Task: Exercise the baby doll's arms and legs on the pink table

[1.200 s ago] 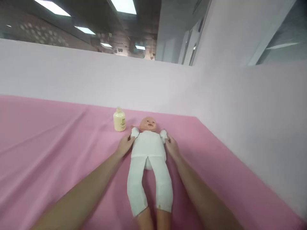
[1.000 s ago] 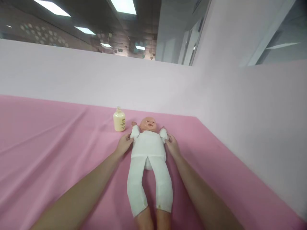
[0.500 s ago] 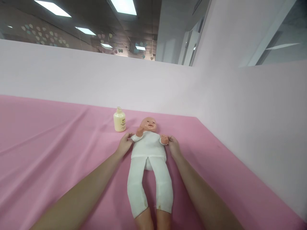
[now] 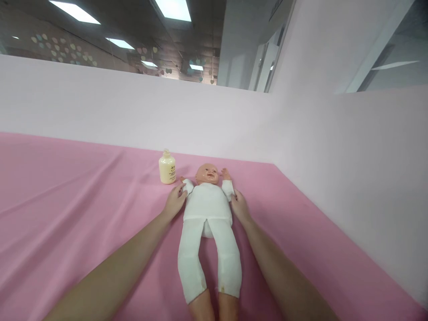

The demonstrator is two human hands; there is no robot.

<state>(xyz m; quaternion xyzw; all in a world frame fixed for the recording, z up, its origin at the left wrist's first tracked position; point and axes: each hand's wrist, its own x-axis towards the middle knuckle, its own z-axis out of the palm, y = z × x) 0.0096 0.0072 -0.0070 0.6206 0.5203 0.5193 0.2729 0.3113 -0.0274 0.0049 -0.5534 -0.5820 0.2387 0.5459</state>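
The doll (image 4: 207, 209) lies on its back on the pink sheet (image 4: 73, 209), straight out ahead of you, head away from you and feet toward you. It wears a plain white one-piece suit with long sleeves and long legs; the cloth looks soft and a little loose, with a fold at the crotch where the two legs part. Its head is bare, peach-coloured plastic with the face turned up. Both arms are raised beside the head, the small plastic hands showing past the white cuffs. The bare plastic feet stick out of the trouser ends at the bottom edge of the view.

Your left hand (image 4: 174, 203) rests against the doll's sleeve on that side, fingers curled round the arm near the shoulder. Your right hand (image 4: 239, 206) does the same on the other side, fingers closed lightly on the sleeve just below the cuff. Neither grip looks tight. Both your forearms run in from the bottom of the view, one along each side of the doll's legs.

A small cream bottle (image 4: 167, 167) stands upright on the sheet, near the doll's head and just beyond your left hand, apart from both. A pale wall (image 4: 133, 111) rises behind the sheet.
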